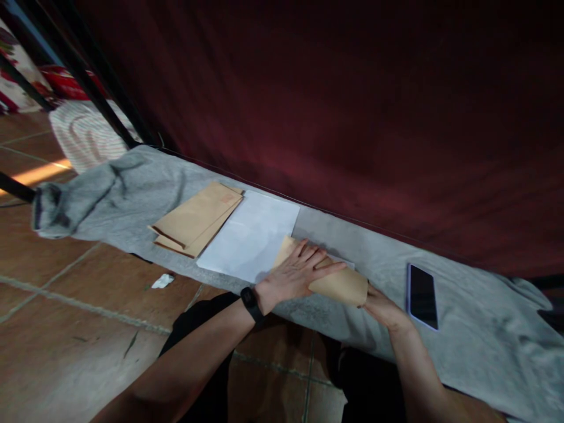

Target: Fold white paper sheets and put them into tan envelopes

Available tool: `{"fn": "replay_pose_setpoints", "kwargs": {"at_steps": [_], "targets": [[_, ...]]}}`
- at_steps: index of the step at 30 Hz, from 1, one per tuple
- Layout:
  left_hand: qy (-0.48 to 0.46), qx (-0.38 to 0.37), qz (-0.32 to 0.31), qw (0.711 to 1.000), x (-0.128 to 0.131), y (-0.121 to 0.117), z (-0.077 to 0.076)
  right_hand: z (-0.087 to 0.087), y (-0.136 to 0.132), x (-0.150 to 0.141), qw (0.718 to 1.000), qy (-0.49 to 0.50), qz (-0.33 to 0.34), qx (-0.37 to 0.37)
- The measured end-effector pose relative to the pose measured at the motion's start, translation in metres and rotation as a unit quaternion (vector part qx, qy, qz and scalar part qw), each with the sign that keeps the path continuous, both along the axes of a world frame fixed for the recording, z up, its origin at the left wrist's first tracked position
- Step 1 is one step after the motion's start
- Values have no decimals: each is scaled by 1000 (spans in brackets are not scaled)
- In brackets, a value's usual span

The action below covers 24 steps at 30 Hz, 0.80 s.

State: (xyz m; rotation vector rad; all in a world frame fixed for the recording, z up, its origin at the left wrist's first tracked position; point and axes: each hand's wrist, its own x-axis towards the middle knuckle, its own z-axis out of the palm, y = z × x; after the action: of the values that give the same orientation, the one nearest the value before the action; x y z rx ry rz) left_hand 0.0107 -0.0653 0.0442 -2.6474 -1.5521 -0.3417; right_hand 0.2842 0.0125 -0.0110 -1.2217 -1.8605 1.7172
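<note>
Evidently light and bendy, the brown envelope (341, 286) lay at the white paper's (251, 235) four o'clock. Left hand (293, 271) pressed flat, fingers spread; right hand (384, 308) met its four-o'clock end, fingers hidden, grip unclear. Edges seemed the best hold.

One view is provided, taken from the wearer's head. It is aimed forward and steeply down, over the dark-clothed legs (374, 382). The grey cloth (476, 329) is seen from above at close range, set aslant from upper left to lower right. The left hand (293, 273) and right hand (382, 306) are framed just below centre, within arm's reach. The upper part is filled by the dark red curtain (308, 106); tiled floor (88, 335) is covered at left.
</note>
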Motion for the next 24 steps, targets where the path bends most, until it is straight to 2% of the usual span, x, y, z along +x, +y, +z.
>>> {"fn": "replay_pose_setpoints", "kwargs": {"at_steps": [3, 6, 9, 11, 14, 18, 21, 24], "targets": [[-3, 6, 23, 1000, -4, 2, 0, 14, 4, 0, 998, 37, -25, -35], [-19, 7, 48, 999, -12, 4, -3, 24, 4, -7, 994, 72, -77, -34], [-44, -6, 53, 998, -23, 8, -7, 25, 6, -17, 992, 95, -71, -32], [-63, -10, 69, 996, -33, 11, -9, 20, 11, -20, 990, 98, -99, -16], [-84, -25, 99, 991, -51, 15, -10, 9, 21, -17, 980, 10, -184, 68], [-69, -15, 149, 986, -75, 17, -11, -3, 20, -11, 933, -187, -206, 230], [-52, -18, 158, 986, -91, 16, -15, -6, 8, -18, 912, -251, -196, 259], [-52, -57, 148, 986, -106, 16, -22, -3, -3, -32, 891, -322, -172, 269]]}}
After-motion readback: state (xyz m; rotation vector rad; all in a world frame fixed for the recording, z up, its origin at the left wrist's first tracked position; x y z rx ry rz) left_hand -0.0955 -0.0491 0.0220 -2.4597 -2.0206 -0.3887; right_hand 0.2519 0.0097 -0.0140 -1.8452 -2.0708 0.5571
